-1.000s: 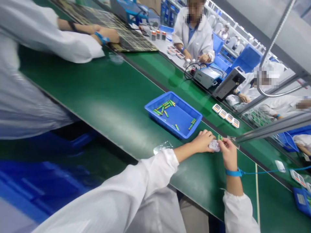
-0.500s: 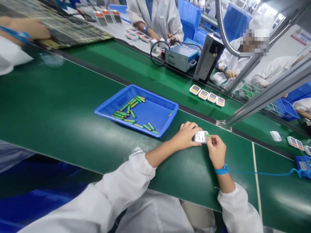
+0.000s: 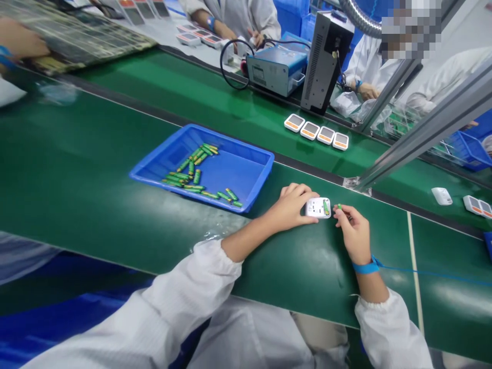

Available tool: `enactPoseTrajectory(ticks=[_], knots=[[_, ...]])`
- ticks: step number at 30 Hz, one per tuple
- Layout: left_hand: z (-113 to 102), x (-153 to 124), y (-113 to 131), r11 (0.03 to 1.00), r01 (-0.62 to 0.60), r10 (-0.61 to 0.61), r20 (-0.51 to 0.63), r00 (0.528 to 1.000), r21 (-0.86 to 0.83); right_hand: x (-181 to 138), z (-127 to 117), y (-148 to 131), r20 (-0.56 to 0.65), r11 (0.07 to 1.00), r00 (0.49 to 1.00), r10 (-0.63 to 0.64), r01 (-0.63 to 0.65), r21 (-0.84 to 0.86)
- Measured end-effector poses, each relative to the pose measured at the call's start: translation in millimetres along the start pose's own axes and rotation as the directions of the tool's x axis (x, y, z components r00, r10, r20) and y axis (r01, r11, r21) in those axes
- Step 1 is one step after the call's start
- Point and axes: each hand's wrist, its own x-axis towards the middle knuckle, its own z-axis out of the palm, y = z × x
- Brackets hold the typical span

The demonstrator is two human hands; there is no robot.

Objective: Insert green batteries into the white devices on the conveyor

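Device position first: small white device lay flat on the green bench, open back up, long axis running left-right across the view. Left hand had its grip closed over the device's left end, fingers curled on top, pinning it to the bench. One seated cell sat near the device's right end, lying across the long axis.

Right hand was just right of the device, grip pinched shut on a loose green battery at the fingertips. Battery end pointed left toward the device, very near but apart from it. Right hand was the nearer one to the device's right end, with nothing in the gap between them.

Blue wrist strap sat on the right wrist, its cord trailing off right over the bench.

Blue tray lay just left of and beyond the left hand, spare batteries scattered mostly in its left half. Four white units stood in a row further out, past the dark strip. Aluminium frame post met the bench beyond the right hand, clear of it. Other people in white coats were on the far side, well apart.
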Motion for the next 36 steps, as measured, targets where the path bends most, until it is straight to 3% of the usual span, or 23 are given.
enactPoseTrajectory(ticks=[3, 6, 12, 17, 22, 30, 36], knots=[[-0.3, -0.3, -0.1, 1.000, 0.000, 0.000, 0.003, 1.000, -0.001, -3.1, -11.2, 5.1, 0.126, 0.993, 0.985, -0.116, 0.119, -0.017], [-0.3, -1.1, -0.3, 1.000, -0.005, 0.005, 0.004, 1.000, -0.002, -4.3, -14.2, 7.6, 0.226, 0.948, 0.936, -0.268, 0.298, -0.109], [-1.1, -0.8, -2.3, 1.000, -0.025, 0.025, 0.021, 0.999, -0.015, -3.6, -5.2, 5.7, 0.270, 0.863, 0.894, -0.357, 0.426, -0.270], [-2.1, -0.3, -3.1, 0.999, -0.033, 0.033, 0.045, 0.998, -0.012, -3.4, -1.6, 3.4, 0.268, 0.879, 0.907, -0.325, 0.394, -0.268], [-2.1, -4.2, 0.6, 0.992, -0.126, 0.127, 0.117, 0.985, -0.016, 0.1, -13.0, 2.9, 0.157, 0.960, 0.964, -0.212, 0.236, -0.150], [-8.7, -2.6, -2.6, 0.989, -0.142, 0.147, 0.147, 0.978, -0.044, 1.7, -33.0, 3.6, 0.154, 0.994, 0.987, -0.046, 0.060, -0.089], [-8.1, -4.6, 3.7, 0.991, -0.127, 0.133, 0.158, 0.978, -0.047, -0.8, -25.0, 7.1, 0.202, 0.964, 0.971, -0.128, 0.169, -0.204]])
